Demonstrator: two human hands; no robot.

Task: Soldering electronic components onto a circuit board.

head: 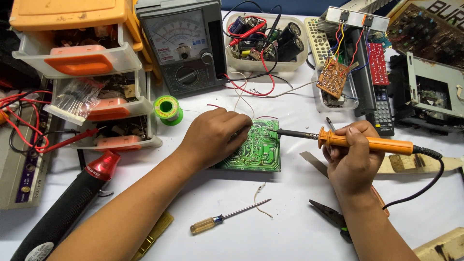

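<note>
The left hand (212, 135) presses the green circuit board (256, 150) flat on the tabletop (290, 212); the right hand (353, 154), grip closed around an orange soldering iron (367, 143), touches its tip to the board's upper right edge, bare tabletop below.

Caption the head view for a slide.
Left hand steadies a green circuit board while the right hand holds an orange soldering iron to it.
</note>
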